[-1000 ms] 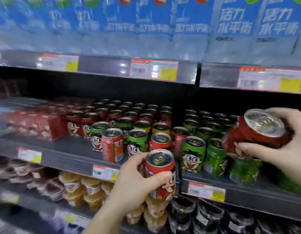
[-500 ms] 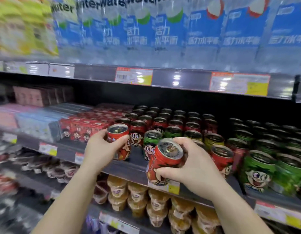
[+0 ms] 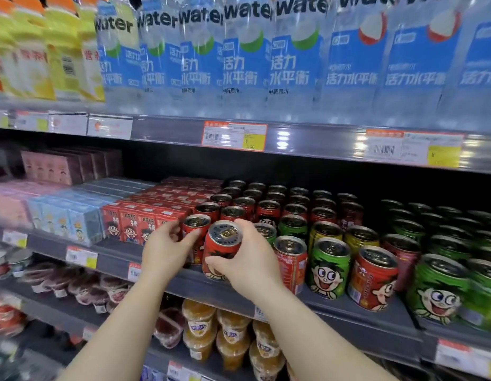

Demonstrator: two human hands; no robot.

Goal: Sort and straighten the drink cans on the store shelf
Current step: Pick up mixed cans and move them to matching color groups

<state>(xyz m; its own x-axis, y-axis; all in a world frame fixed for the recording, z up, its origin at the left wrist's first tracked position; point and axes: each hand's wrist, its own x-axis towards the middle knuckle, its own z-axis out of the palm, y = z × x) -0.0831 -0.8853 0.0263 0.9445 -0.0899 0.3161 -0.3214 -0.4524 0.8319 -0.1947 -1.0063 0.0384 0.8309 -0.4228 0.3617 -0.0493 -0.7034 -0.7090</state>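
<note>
My left hand (image 3: 164,251) grips a red can (image 3: 195,226) at the front of the middle shelf (image 3: 357,320), next to red drink cartons (image 3: 131,224). My right hand (image 3: 250,261) wraps a second red can (image 3: 221,244), tilted toward me, touching the first on its right. Rows of red cans (image 3: 269,209) run behind them. To the right stand mixed cans: a red one (image 3: 291,259), a green one (image 3: 329,266), another red one (image 3: 372,277), yellow ones (image 3: 325,233), and green cans (image 3: 438,288) further right.
Blue cartons (image 3: 65,221) and pink ones (image 3: 7,207) fill the shelf's left. Water bottles (image 3: 288,56) line the upper shelf above price tags (image 3: 234,136). Yellow jelly cups (image 3: 200,331) and red packs (image 3: 87,290) sit on the shelf below.
Both hands carried their red cans leftward to the front of the red-can rows. The two cans now sit side by side, closer together than half a second ago.
</note>
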